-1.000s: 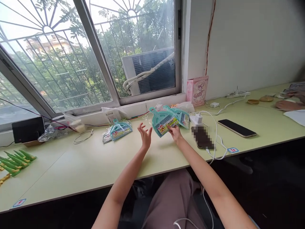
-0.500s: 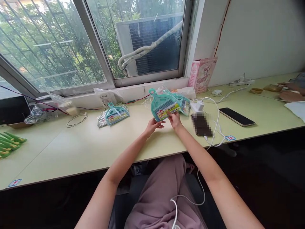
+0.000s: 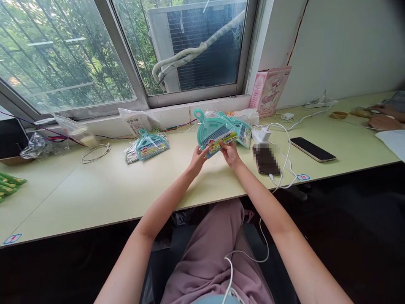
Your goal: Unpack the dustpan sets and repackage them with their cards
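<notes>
Head view: the dustpan-&-brush pkt [image 3: 214,131] is up in both hands, tilted w/ its handle end up & L, near the back of the table [image 3: 110,190], overlapping a 2nd teal pkt [image 3: 244,130] behind it; can't tell if its low edge touches the tabletop. To hold it well, prob best to pinch the stiff pan/brush thru the film, not loose wrap alone b/c that could slip or tear; light, even pressure both sides, approx level wrists, label left readable. Worth minding the white cable [image 3: 286,166] & pixelated device [image 3: 266,159] just R of the right forearm, as a wide elbow swing could snag them. Pose: both arms reach fwd from the lap & converge. Left hand [image 3: 198,159] has the low L corner, grip drawn in on the edge, wrist low. Right hand [image 3: 230,154] has the low R part, thumb on the label, grip pinched about pkt thickness; its rear fingers are mostly hidden, so can't tell how firm.
</notes>
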A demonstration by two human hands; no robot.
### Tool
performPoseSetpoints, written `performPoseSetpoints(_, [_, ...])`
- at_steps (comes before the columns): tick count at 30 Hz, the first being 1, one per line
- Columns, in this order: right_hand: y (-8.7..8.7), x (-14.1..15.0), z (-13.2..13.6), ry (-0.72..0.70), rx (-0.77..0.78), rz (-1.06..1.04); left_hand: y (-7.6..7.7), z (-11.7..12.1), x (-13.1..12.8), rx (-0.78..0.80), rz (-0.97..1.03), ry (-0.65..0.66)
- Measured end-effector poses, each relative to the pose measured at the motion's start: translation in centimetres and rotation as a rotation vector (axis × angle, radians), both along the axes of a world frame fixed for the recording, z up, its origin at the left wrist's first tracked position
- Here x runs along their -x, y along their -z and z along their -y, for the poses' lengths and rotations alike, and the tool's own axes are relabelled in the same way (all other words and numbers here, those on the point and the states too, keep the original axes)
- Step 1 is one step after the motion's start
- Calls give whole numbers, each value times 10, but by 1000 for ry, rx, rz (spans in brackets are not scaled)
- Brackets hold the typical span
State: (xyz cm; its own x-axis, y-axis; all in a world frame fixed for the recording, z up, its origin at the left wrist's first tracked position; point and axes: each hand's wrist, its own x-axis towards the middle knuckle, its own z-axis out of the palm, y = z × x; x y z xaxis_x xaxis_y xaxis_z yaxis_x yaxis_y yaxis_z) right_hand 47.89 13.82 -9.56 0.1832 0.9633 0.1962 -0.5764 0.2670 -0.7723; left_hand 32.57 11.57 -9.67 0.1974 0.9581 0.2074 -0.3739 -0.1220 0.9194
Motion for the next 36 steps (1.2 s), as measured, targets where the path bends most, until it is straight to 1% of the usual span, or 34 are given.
performPoseSetpoints(4, [5,2,0,-115,22,66,2,-4,7,20,-82,-89])
performPoseSetpoints(6, [4,1,0,-131,60,87,5,-6,9,25,-104,-118])
performPoseSetpoints(9, [2,-3,-1,-139,107,38,7,-9,9,-6,-103,-114])
performPoseSetpoints(11, [1,-5,-1,-136,113,8,7,-9,9,-21,-114,-107])
performPoseSetpoints(14, [1,-6,-4,-116,132,20,8,-9,9,-20,-137,-101])
performPoseSetpoints(21, [5,-7,-10,-58,249,-28,9,-6,7,-74,-192,-68])
performPoseSetpoints(26, [4,-8,-7,-37,231,-41,8,-4,7,-88,-226,-71])
performPoseSetpoints(30, [4,-6,-6,-49,213,-15,7,-3,8,-68,-204,-69])
performPoseSetpoints(36, [4,-3,-5,-7,218,25,2,2,8,-104,-187,-43])
